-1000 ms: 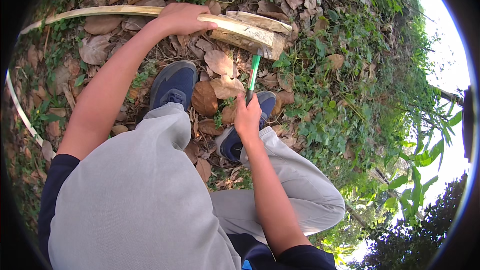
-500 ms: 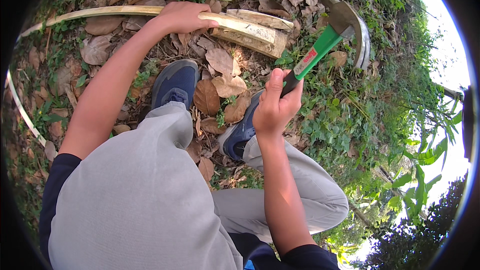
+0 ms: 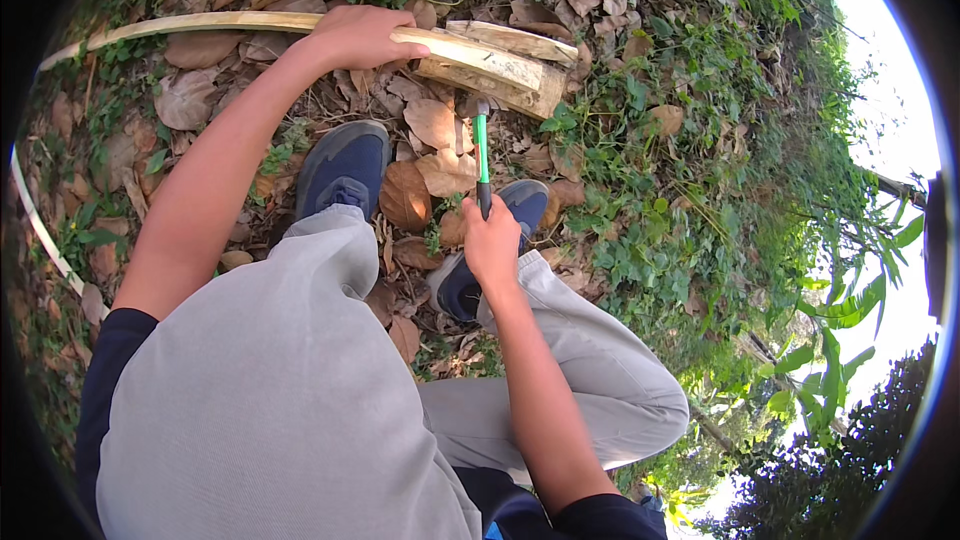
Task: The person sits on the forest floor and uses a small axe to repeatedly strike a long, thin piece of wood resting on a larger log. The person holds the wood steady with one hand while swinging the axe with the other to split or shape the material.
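My left hand [image 3: 362, 37] is closed round a long, pale wooden strip [image 3: 235, 19] near its right end. That end lies over a thicker wooden block [image 3: 545, 98], with a split wood piece [image 3: 515, 38] along the far side. My right hand [image 3: 492, 240] wraps round the black grip of a claw hammer [image 3: 482, 148] with a green shaft. The hammer's head is down by the near edge of the wood, seen nearly end-on; whether it touches the wood I cannot tell.
Dry brown leaves [image 3: 432, 122] cover the ground between my two blue shoes [image 3: 345, 165]. Low green plants [image 3: 660, 200] grow on the right. Another pale curved strip [image 3: 45, 230] lies at the far left.
My right hand has swung the hammer from raised at the upper right down and leftward to the near edge of the wood. My left hand keeps its hold on the strip.
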`<state>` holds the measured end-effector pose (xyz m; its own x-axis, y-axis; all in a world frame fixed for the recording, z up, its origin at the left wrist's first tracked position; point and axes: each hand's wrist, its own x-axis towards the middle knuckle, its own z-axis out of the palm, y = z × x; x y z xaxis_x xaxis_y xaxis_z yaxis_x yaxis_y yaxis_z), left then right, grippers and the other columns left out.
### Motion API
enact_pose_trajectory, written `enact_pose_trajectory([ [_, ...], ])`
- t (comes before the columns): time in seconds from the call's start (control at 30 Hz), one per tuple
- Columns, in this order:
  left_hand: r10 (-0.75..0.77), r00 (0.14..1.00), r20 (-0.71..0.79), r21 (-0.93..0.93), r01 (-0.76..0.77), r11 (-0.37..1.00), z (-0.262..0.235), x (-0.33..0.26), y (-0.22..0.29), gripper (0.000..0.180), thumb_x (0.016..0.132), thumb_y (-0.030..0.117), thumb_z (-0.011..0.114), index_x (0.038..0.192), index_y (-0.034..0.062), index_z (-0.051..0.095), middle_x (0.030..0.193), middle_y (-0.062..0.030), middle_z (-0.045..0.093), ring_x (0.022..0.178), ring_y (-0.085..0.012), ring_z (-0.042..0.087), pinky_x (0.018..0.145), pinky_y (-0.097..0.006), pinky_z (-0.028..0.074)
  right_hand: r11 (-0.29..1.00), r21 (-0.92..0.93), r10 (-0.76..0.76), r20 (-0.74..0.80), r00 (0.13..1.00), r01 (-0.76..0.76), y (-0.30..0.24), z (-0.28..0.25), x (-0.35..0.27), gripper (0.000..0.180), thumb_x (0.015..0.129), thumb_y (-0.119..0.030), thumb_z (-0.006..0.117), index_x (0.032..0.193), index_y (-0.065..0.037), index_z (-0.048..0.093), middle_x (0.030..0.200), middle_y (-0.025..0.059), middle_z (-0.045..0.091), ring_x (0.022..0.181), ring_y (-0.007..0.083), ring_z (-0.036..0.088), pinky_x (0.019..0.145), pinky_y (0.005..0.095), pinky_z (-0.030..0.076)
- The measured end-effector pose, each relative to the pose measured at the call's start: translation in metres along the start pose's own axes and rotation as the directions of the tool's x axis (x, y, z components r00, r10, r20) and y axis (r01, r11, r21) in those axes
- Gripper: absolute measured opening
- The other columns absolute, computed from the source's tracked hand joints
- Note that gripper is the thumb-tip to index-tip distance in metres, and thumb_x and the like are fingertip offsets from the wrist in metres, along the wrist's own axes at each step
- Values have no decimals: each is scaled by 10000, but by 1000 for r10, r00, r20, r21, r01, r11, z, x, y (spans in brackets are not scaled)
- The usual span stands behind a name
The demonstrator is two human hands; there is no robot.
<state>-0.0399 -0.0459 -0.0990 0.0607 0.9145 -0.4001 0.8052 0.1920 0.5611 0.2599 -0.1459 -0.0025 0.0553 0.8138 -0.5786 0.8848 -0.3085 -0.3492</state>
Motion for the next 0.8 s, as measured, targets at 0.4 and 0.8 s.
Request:
enact_pose_trajectory([
  [0.4,7,1000,29,-10,-7,1000,-3,1,-1,598,904,718,544,1205,223,693,1036,-47,745,1025,-279,701,881,-450,529,884,173,-346,-381,857,434,-75,-48,11,249,1045,-241,583,958,-10,545,610,129,568,532,275,562,531,414,421],
  [0.8,-18,998,68,7,18,1000,-6,0,3,674,900,737,535,1331,232,652,1198,-77,727,1145,-299,673,952,-465,525,984,173,30,42,999,-37,16,18,-3,272,967,-242,642,911,11,562,666,96,577,617,215,575,614,409,444],
])
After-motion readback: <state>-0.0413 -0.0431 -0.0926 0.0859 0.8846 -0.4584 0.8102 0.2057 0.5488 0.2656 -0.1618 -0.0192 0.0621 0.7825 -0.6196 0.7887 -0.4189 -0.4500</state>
